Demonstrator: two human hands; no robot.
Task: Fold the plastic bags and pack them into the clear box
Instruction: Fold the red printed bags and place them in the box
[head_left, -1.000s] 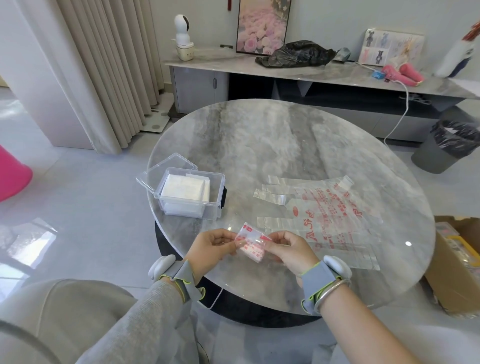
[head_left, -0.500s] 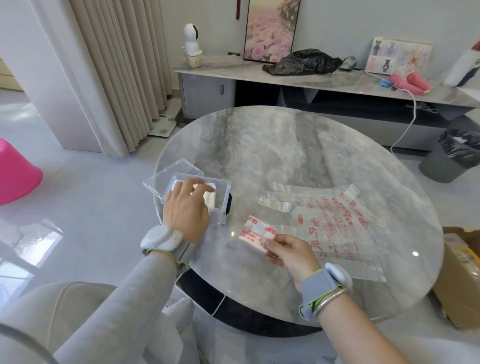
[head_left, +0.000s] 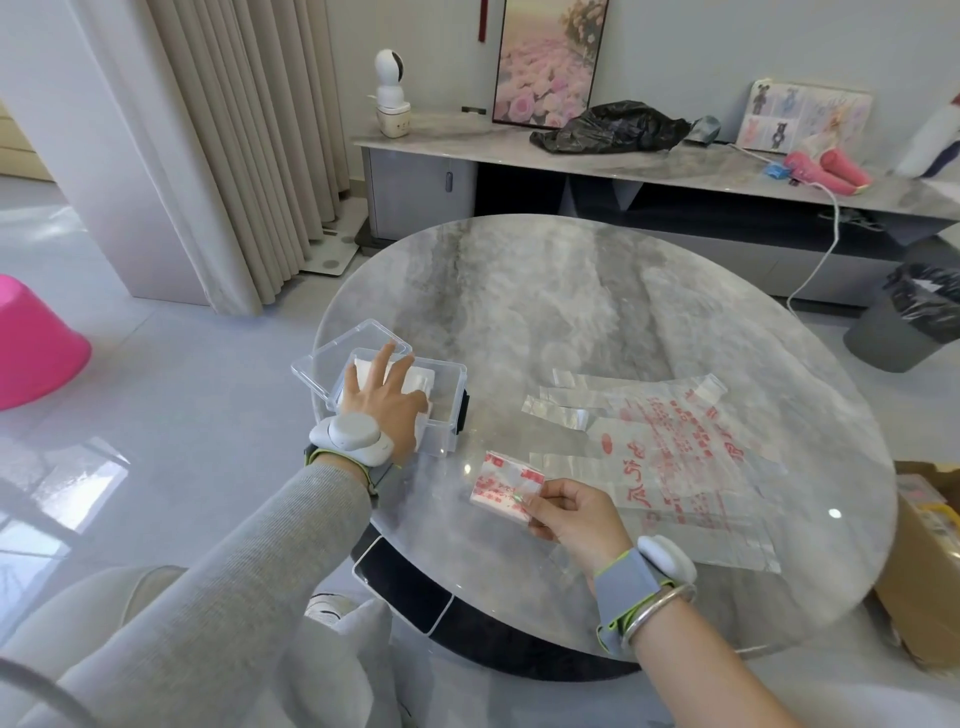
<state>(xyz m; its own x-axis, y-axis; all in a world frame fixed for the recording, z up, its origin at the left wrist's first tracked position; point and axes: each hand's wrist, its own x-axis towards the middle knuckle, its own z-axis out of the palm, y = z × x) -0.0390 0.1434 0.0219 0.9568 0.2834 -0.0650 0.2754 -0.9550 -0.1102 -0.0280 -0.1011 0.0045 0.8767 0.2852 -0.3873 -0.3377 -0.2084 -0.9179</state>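
Two hands work near the front edge of a round marble tabletop (head_left: 571, 312). The right hand (head_left: 576, 519) is nearest, its grip clamped on a small folded bag (head_left: 506, 486). The thumb lies on top at the bag's near right corner and the fingers under it are hidden. The bag is almost square with red print, so its long axis is hard to judge. Whether it touches the tabletop I cannot tell.

To the left and a little farther, the left hand (head_left: 384, 405) reaches into the clear box (head_left: 449, 374). Its grip is apart, with straight, spread fingers pressing a white stack of folded bags (head_left: 418, 379). The palm hides the near part of the stack. The box lid (head_left: 353, 345) lies open on the far left side.

Right of the box, flat bags (head_left: 670, 457) lie on the tabletop, handles pointing left toward the box and long axis running left to right. They are see-through and overlapping, so their number is unclear.

Beyond them a long shelf (head_left: 675, 171) carries a crumpled black bag (head_left: 613, 127).
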